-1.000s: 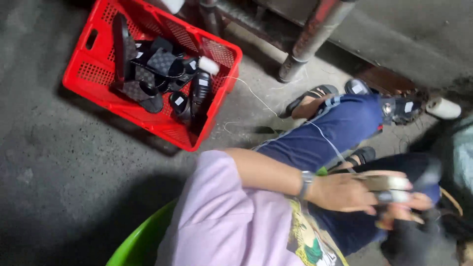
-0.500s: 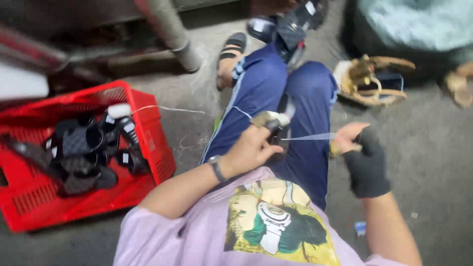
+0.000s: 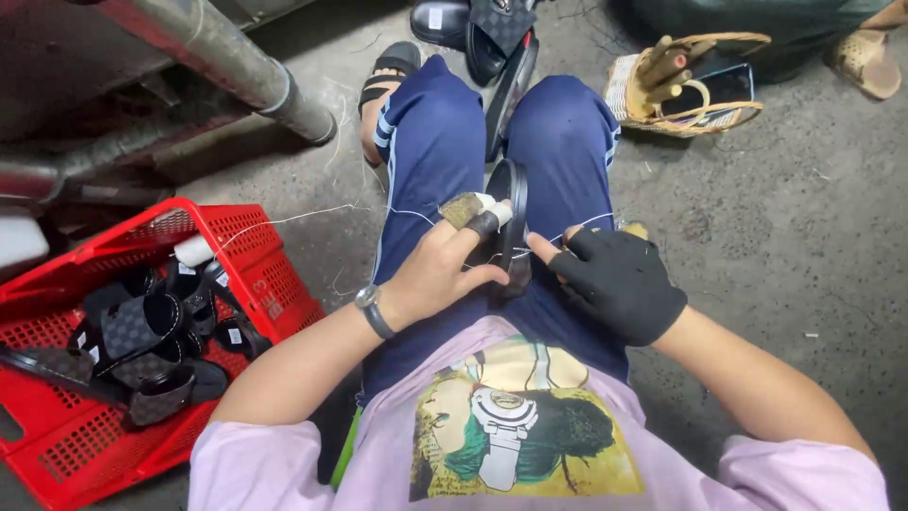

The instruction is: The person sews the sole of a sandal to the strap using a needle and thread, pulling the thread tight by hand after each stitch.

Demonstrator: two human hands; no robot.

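A black slide sandal [image 3: 512, 222] stands on edge between my knees, resting on my dark blue trousers. My left hand [image 3: 443, 263], with tape wrapped round two fingertips, grips the sandal's side. My right hand [image 3: 616, 276] wears a black fingerless glove and pinches a thin white thread [image 3: 416, 213] just right of the sandal. The thread runs left from the sandal, over my thigh, toward the red crate [image 3: 270, 274].
The red plastic crate at the left holds several black checkered sandals [image 3: 142, 326] and a white spool [image 3: 194, 250]. A metal pipe [image 3: 236, 71] slants across the upper left. More black sandals [image 3: 487, 38] lie beyond my feet, and a woven basket [image 3: 636, 95] with a phone stands at upper right.
My view has swung from the crate to my lap. Both hands have come together on the sandal between my knees, and the thread is now short and close to it.
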